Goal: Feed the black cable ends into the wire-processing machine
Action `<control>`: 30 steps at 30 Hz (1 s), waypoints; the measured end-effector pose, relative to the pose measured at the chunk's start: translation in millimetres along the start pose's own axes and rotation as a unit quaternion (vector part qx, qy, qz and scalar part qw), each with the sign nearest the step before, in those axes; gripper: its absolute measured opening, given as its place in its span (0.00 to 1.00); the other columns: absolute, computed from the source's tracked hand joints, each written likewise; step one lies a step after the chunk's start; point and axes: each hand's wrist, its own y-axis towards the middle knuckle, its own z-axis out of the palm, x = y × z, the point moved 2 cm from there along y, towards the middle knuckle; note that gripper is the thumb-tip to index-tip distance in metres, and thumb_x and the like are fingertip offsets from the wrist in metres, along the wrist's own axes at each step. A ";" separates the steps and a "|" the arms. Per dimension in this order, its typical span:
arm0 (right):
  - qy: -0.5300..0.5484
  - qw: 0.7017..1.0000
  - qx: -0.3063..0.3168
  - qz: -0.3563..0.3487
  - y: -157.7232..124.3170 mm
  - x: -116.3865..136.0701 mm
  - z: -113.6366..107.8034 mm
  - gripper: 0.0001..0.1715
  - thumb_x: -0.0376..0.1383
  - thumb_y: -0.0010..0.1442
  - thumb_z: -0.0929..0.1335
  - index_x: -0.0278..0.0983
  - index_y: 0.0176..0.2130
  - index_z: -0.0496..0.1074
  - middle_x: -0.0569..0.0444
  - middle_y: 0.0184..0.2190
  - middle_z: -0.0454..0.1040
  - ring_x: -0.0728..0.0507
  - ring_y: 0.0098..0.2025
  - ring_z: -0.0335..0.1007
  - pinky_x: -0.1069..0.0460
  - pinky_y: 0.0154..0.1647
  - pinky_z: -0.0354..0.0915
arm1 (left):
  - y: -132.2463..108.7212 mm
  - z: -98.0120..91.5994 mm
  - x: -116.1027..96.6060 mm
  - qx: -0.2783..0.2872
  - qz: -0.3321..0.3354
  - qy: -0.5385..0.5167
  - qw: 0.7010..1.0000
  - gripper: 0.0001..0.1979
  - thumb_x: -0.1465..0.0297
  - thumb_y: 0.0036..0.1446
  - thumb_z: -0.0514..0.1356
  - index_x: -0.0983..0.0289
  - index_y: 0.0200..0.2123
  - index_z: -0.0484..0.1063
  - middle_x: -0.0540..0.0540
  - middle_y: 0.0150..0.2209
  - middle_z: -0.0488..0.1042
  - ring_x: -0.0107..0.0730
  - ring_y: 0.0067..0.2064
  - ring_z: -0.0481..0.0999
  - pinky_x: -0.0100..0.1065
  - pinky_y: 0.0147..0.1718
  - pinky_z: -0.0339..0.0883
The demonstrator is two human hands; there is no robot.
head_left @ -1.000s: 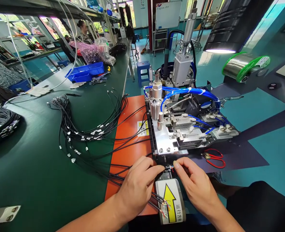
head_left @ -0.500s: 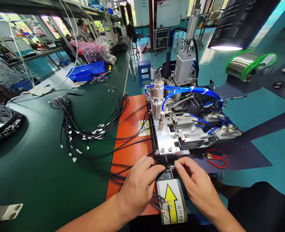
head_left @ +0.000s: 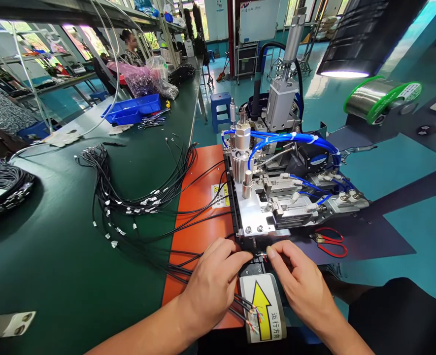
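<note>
Between the two hands, just before the front edge of the metal machine (head_left: 254,207), there is a small bunch of thin coloured wires (head_left: 262,255). The right hand (head_left: 297,273) pinches it at one end with thumb and forefinger, while its other fingers are curled. The left hand (head_left: 214,283) pinches the opposite end, though this contact is partly hidden. Several black cables (head_left: 179,269) pass under the left hand, and their coloured ends (head_left: 253,326) come out at its right side, over a white label (head_left: 265,296) with a yellow arrow. To the left of this hand there is a red board (head_left: 205,235), and farther left a green table (head_left: 70,266) bears a tagged cable bundle (head_left: 101,172). Beyond the right hand, near the machine, lie red-handled pliers (head_left: 318,238).
</note>
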 end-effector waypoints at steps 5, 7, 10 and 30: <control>-0.002 1.000 -0.006 0.018 1.8 -2.6 0.0 0.21 0.50 0.71 0.61 0.41 0.34 0.71 0.57 0.30 0.71 0.45 0.32 0.67 0.52 0.34 0.63 | 0.6 -0.5 -1.4 0.001 0.002 0.023 1.000 0.14 0.78 0.68 0.50 0.65 0.46 0.76 0.58 0.36 0.71 0.39 0.38 0.68 0.36 0.35 0.67; -0.003 1.000 -0.006 0.022 2.3 -3.0 0.2 0.21 0.51 0.70 0.61 0.41 0.33 0.71 0.58 0.29 0.71 0.45 0.32 0.67 0.52 0.34 0.62 | 0.5 -0.3 -2.0 0.005 0.005 0.033 0.999 0.15 0.78 0.68 0.50 0.65 0.46 0.76 0.58 0.36 0.71 0.39 0.38 0.67 0.37 0.35 0.67; -0.006 1.000 -0.005 0.026 3.1 -2.3 0.4 0.22 0.51 0.70 0.61 0.41 0.32 0.70 0.58 0.29 0.71 0.45 0.31 0.66 0.52 0.33 0.62 | 0.1 0.6 -2.6 0.011 0.009 0.053 0.998 0.15 0.79 0.67 0.50 0.65 0.46 0.76 0.58 0.37 0.71 0.39 0.38 0.67 0.38 0.36 0.68; 0.008 1.000 -0.027 0.007 3.4 -4.3 5.3 0.21 0.50 0.71 0.61 0.41 0.32 0.68 0.58 0.29 0.68 0.46 0.31 0.62 0.51 0.34 0.59 | -0.2 0.5 -3.9 0.043 0.050 0.098 0.993 0.16 0.77 0.69 0.49 0.68 0.49 0.76 0.59 0.36 0.70 0.39 0.37 0.66 0.39 0.34 0.68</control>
